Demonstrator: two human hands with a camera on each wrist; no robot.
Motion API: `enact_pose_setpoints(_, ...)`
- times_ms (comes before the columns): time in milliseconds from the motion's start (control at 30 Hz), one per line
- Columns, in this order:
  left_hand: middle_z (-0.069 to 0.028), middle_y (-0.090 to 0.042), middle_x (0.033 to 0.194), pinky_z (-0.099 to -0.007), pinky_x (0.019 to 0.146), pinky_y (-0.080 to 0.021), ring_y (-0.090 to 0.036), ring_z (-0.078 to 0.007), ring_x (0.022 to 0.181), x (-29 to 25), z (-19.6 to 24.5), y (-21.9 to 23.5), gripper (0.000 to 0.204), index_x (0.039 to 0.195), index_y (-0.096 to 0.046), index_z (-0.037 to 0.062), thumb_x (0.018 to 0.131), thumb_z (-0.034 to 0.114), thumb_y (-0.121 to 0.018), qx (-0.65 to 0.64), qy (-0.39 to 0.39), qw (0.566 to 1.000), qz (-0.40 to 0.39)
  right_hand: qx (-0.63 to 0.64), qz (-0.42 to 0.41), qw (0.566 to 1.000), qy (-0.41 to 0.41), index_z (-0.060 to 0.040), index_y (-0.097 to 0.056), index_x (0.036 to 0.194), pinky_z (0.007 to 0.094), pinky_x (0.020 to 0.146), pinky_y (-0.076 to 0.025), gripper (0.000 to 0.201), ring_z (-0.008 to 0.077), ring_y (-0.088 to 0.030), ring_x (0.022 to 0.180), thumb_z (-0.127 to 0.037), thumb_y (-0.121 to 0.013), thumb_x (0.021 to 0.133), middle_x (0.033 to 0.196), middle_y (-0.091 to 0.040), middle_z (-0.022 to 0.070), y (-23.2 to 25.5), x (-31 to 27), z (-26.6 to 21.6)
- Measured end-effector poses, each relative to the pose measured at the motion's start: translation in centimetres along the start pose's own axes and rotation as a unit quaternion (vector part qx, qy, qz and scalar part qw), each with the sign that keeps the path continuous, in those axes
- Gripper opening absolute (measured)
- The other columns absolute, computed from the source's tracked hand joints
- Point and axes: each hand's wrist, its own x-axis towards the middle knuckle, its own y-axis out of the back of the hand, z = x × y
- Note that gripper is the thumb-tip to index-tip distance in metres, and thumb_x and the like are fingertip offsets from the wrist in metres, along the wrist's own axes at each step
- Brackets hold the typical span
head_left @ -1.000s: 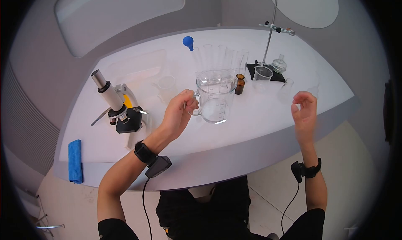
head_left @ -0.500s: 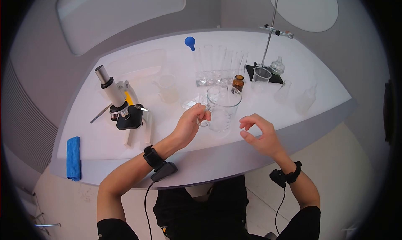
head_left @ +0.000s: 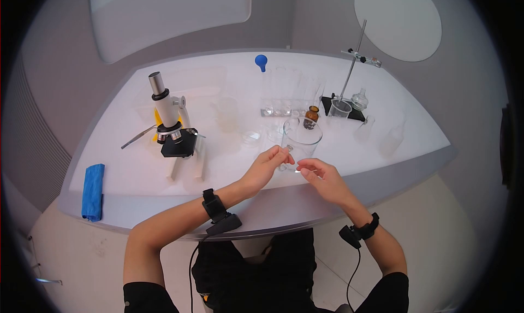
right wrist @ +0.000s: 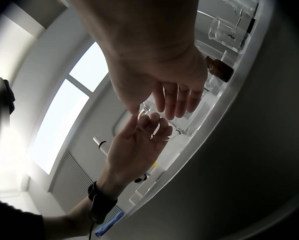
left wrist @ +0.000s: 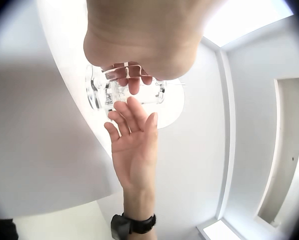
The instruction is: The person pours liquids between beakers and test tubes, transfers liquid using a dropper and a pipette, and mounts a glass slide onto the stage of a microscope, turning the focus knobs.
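Transparent glass makes the cup [head_left: 305,142], which is close to the near edge of the table [head_left: 349,143], its long axis looking almost upright. Its handle [head_left: 290,148] is towards the left hand [head_left: 262,173], which grips it with curled fingers and so is the nearer one. Just beside the cup's lower right is the right hand [head_left: 329,186], its fingers loosely extended, holding nothing; whether they touch the glass, I cannot tell.

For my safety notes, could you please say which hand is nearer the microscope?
Left: the left hand, gripping the glass jug, is right of the microscope; the right hand is farther right.
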Motion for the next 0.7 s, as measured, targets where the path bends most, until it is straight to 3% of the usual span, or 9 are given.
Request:
enact_pose_setpoints(167,-0.008,-0.059,0.095,-0.0304,0.089,-0.038,-0.049,-0.015,0.094,-0.6,0.5,-1.2,0.04,0.098,-0.059,0.0028,0.104,0.037,-0.039,0.145,-0.03,0.989,-0.004,0.09,0.019,0.994,-0.063,0.0016,-0.06,0.12,0.0265,0.087,-0.046,0.038,0.0133,-0.06,0.099,-0.029,-0.059,0.097,0.108,-0.067,0.0088,-0.5,0.0,-0.9)
enact_pose_setpoints(233,-0.0127,-0.06,0.098,-0.0343,0.089,-0.039,-0.052,-0.023,0.098,-0.3,0.3,-1.5,0.038,0.101,-0.057,-0.0007,0.104,0.033,-0.04,0.226,-0.072,0.971,-0.036,0.122,0.046,0.99,-0.061,0.0019,-0.061,0.115,0.0255,0.084,-0.046,0.036,0.0119,-0.06,0.096,-0.03,-0.06,0.097,0.104,-0.067,0.0066,-0.8,0.0,-1.3)
enact_pose_setpoints(267,-0.0127,-0.06,0.098,-0.0343,0.089,-0.039,-0.052,-0.023,0.098,-0.3,0.4,-1.7,0.038,0.101,-0.057,-0.0007,0.104,0.033,-0.04,0.223,-0.073,0.971,-0.034,0.119,0.044,0.99,-0.062,0.0019,-0.061,0.115,0.0255,0.084,-0.046,0.036,0.0119,-0.06,0.096,-0.03,-0.06,0.097,0.104,-0.067,0.0066,-0.9,-0.1,-1.5)
enact_pose_setpoints(333,-0.0158,-0.06,0.102,-0.0386,0.09,-0.04,-0.054,-0.0309,0.103,-0.3,0.4,-2.1,0.031,0.105,-0.056,-0.001,0.102,0.027,-0.043,0.36,-0.171,0.915,-0.055,0.093,0.106,0.986,-0.089,0.0012,-0.062,0.109,0.0249,0.081,-0.045,0.033,0.0097,-0.058,0.093,-0.028,-0.062,0.096,0.101,-0.067,0.0047,-0.9,-0.2,-1.3)
enact_pose_setpoints(433,-0.0164,-0.06,0.107,-0.0413,0.092,-0.041,-0.053,-0.0343,0.107,0.0,0.3,-2.5,0.028,0.11,-0.056,-0.0002,0.1,0.025,-0.047,0.368,-0.196,0.905,-0.084,0.031,0.129,0.989,-0.062,-0.0008,-0.062,0.105,0.0251,0.076,-0.045,0.027,0.008,-0.057,0.086,-0.025,-0.064,0.094,0.094,-0.067,0.0029,-0.3,-0.1,-0.6)
enact_pose_setpoints(567,-0.0164,-0.061,0.109,-0.0408,0.093,-0.042,-0.055,-0.0333,0.107,-1.2,0.9,-1.6,0.03,0.114,-0.056,0.0008,0.099,0.026,-0.049,0.349,-0.167,0.917,-0.095,-0.035,0.12,0.99,-0.07,-0.0018,-0.063,0.102,0.0242,0.073,-0.046,0.022,0.0074,-0.059,0.081,-0.021,-0.065,0.092,0.088,-0.067,0.0026,0.8,0.0,-1.4)
enact_pose_setpoints(700,-0.0148,-0.063,0.104,-0.0377,0.088,-0.046,-0.058,-0.027,0.1,-2.8,1.5,1.4,0.033,0.118,-0.055,0.0024,0.098,0.029,-0.051,0.31,-0.026,0.946,-0.095,0.004,0.12,0.989,-0.089,-0.0029,-0.064,0.096,0.0237,0.072,-0.046,0.016,0.0074,-0.06,0.077,-0.018,-0.061,0.093,0.082,-0.068,0.003,1.9,0.2,-1.1)
